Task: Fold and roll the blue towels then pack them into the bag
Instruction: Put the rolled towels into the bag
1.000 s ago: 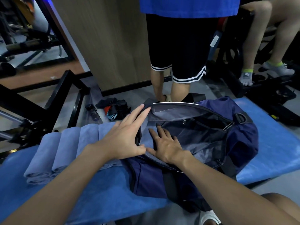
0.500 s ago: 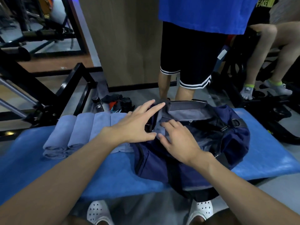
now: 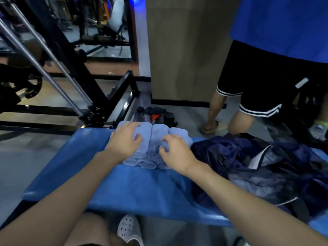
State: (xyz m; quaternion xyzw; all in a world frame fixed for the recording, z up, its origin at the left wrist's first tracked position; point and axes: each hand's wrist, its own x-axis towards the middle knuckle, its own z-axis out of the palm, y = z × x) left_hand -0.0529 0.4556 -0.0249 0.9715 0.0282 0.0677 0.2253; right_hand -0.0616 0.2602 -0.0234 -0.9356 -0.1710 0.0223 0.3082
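Note:
Several light blue towels [image 3: 157,134], rolled up, lie side by side on the blue bench pad [image 3: 127,190]. My left hand [image 3: 124,141] lies over the leftmost rolls, its fingers curved round them and its thumb pressed into the gap between two rolls. My right hand [image 3: 175,154] grips the rolls on the right with curled fingertips. The navy duffel bag [image 3: 257,167] slumps on the pad just right of the towels, its opening facing up and its sides collapsed. The lower rolls are partly hidden under my hands.
A person in black shorts [image 3: 248,82] stands beyond the bag. A bottle and dark clothes [image 3: 156,116] lie on the floor behind the towels. Black gym machine frames [image 3: 99,96] stand at the left. My knee and a white shoe [image 3: 129,229] are below the bench.
Both hands have left the bag's opening and moved left onto the rolled towels. The view has swung left, and the bag has sagged flatter.

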